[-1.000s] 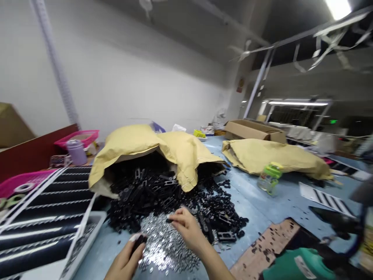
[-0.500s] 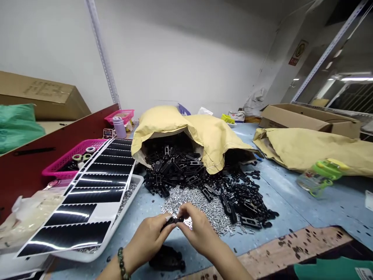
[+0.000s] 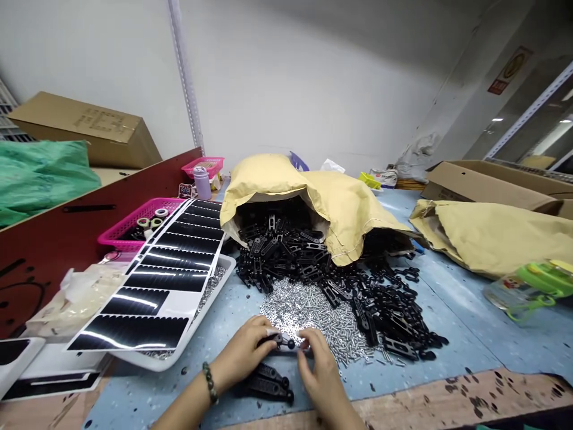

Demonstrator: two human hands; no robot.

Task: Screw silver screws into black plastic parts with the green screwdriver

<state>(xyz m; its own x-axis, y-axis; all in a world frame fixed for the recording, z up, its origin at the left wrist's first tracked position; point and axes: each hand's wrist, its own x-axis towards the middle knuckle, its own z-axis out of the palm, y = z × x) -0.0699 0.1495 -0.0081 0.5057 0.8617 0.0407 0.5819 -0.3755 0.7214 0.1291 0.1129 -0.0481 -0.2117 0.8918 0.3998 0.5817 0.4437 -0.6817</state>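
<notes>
Clearly, black part (image 3: 279, 339) juts from left hand (image 3: 244, 353).

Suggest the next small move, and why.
Probably bring the right hand to the free end of the black part: the left hand grips it, that end points toward the right hand, and a small gap shows between them. Whether the right hand holds anything is unclear.

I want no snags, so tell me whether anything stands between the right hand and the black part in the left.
Nothing visible does. The black part in the left hand has its round end toward the right hand, across a small gap. Silver pieces lie beyond, other black pieces nearer the wearer; neither blocks it.
</notes>
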